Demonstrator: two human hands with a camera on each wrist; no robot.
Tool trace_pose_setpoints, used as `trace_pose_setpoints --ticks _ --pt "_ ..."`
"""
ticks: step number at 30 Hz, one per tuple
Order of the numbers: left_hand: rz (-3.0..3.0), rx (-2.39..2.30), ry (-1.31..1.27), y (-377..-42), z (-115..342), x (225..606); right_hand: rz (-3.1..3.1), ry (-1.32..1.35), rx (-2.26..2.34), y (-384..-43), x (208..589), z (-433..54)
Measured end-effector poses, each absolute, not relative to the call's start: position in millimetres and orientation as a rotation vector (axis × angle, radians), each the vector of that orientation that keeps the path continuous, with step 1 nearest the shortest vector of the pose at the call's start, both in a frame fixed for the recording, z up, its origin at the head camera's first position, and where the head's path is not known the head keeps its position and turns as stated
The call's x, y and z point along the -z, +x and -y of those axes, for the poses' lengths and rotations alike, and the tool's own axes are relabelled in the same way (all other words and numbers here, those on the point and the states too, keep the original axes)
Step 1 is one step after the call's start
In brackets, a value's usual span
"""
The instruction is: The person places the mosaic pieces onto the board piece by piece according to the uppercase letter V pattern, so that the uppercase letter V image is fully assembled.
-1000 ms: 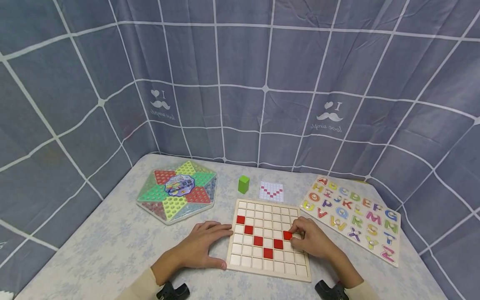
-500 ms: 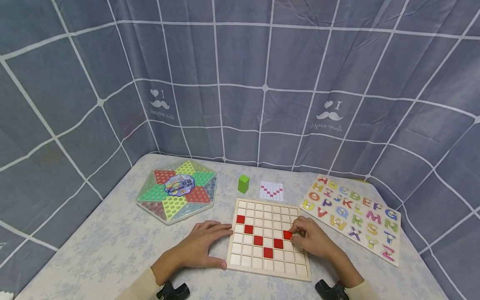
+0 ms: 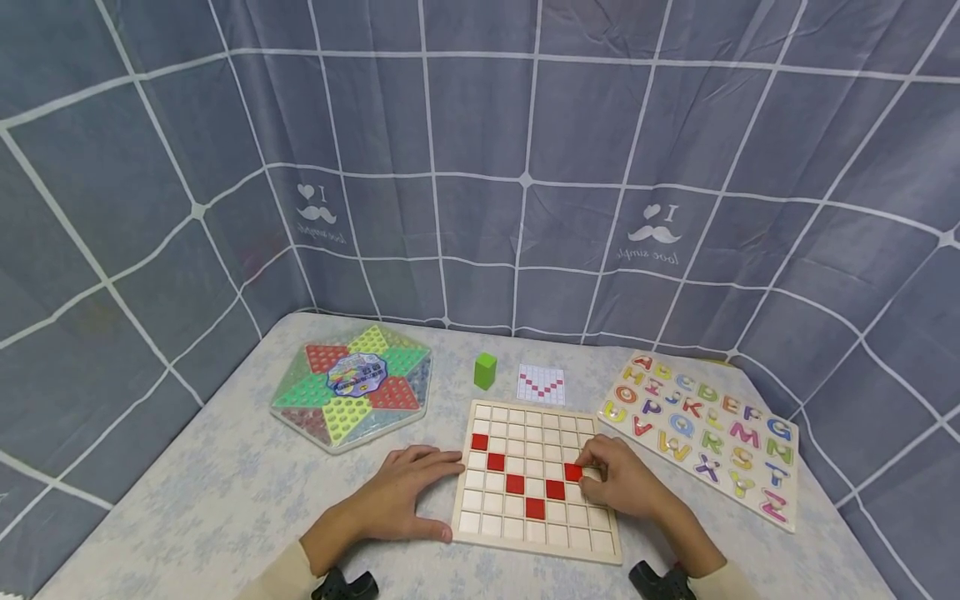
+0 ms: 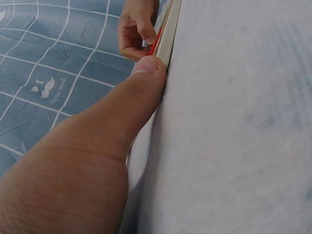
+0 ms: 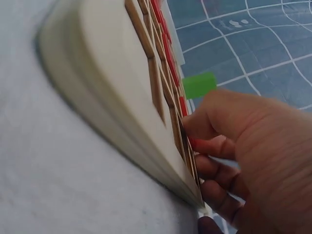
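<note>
A square wooden board [image 3: 536,557] holds rows of pale tiles, with several red tiles [image 3: 514,484] in a V. On its left side, my left hand [image 3: 401,496] lies with extended fingers touching the edge; its thumb [image 4: 139,83] rests against the board's near corner. My right hand [image 3: 622,479] is over the right part, thumb and bent index finger pinching at a red tile [image 3: 573,472]. The fingers partly cover that tile and its neighbours. In the right wrist view, the right hand [image 5: 258,146] has its fingertips down at the grid.
Behind the board stand a green block [image 3: 485,372] and a small card [image 3: 541,384] printed with a V. A hexagonal star-patterned game board [image 3: 352,387] lies at left. An alphabet puzzle board [image 3: 705,433] lies close on the right. A blue curtain [image 3: 480,208] hangs behind the table.
The head view has shifted slightly. Both hands, the board and the tiles keep their positions, with the right fingers still at the same red tile.
</note>
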State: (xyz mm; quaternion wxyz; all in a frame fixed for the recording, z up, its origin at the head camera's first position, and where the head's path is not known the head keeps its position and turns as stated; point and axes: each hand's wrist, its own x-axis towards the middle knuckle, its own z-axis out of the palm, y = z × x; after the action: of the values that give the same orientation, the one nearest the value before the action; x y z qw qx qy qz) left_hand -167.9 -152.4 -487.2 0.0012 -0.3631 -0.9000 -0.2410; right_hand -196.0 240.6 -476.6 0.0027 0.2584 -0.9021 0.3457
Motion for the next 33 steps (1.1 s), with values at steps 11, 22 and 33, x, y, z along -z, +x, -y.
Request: trace_pose_setpoints --ticks 11,22,33 --pt "2.819 0.756 -1.157 -169.4 149.1 490.9 2.845 0.959 -1.156 -188.3 470.5 -257.6" --pt "2.819 0.743 -1.142 -168.3 150.2 490.7 2.997 0.794 -1.191 -152.0 460.8 -311.6" --pt "2.831 0.762 -1.133 -168.4 152.6 489.3 2.974 0.985 -1.273 -105.3 481.4 -373.3"
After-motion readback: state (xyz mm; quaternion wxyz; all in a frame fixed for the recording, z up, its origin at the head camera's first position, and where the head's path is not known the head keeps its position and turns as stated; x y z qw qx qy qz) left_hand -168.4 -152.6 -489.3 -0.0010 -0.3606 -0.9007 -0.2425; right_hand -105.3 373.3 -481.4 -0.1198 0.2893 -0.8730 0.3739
